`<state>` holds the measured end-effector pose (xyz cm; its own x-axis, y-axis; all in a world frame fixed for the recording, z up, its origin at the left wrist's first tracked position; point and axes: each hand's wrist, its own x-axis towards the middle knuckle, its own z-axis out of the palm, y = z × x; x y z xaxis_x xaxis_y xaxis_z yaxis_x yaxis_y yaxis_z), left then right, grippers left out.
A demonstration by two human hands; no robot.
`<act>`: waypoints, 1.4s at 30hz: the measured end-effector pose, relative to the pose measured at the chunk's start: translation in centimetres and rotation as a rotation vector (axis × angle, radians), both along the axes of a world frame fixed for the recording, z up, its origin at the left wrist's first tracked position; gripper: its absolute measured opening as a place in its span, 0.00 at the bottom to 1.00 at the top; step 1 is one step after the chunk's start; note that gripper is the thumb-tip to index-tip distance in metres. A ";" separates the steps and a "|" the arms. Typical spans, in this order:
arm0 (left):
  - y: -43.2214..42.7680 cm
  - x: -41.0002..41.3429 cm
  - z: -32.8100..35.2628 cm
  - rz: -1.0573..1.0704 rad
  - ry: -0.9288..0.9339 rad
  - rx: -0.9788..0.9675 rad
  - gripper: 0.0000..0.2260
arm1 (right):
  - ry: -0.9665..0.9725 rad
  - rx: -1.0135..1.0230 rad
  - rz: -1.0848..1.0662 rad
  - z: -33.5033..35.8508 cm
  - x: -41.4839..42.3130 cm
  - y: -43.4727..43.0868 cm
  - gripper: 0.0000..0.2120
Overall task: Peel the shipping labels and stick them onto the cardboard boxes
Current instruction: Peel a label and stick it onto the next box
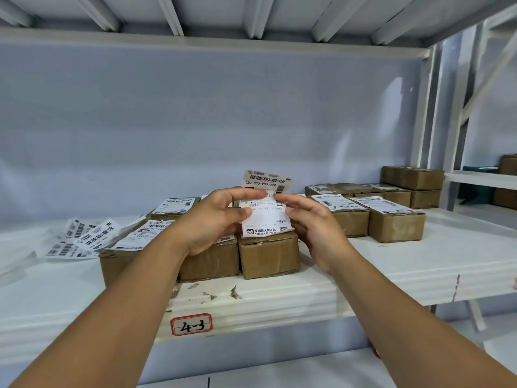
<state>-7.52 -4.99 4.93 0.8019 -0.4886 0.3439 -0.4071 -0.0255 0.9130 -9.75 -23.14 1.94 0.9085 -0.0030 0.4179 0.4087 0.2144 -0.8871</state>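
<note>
Fingertips (258, 193) of left hand (218, 219) and right hand (313, 222) pinch one shipping label (265, 218) above a cardboard box (268, 254) on the shelf (391, 264).

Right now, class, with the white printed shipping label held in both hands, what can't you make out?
- Head view: fine print on the white printed shipping label, too small and blurred.
- Top of the brown cardboard box behind the left hand: hidden by it.
- Label's backing, on or off: right hand covers the edge.
- Far-right brown box: cut by frame edge.
</note>
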 end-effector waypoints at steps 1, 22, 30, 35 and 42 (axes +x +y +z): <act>0.0 0.0 0.0 -0.010 -0.002 -0.002 0.16 | -0.012 -0.023 -0.007 0.0 0.0 0.0 0.15; -0.2 -0.2 -0.2 0.050 0.030 -0.038 0.13 | -0.073 -0.113 -0.187 -0.5 0.7 0.0 0.11; -0.2 0.0 0.0 0.077 0.075 -0.035 0.16 | -0.109 -0.096 -0.036 -0.5 0.7 -0.5 0.09; -0.2 -0.1 0.0 0.084 0.008 0.033 0.18 | -0.085 -0.165 -0.008 -0.6 0.5 -0.4 0.13; -0.2 0.5 0.0 0.056 0.041 0.090 0.19 | -0.009 -0.152 0.022 -0.4 0.1 -0.3 0.20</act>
<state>-7.01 -5.18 4.97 0.8412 -0.4700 0.2673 -0.3652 -0.1295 0.9219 -9.60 -23.48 1.56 0.9040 0.0811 0.4198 0.4132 0.0868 -0.9065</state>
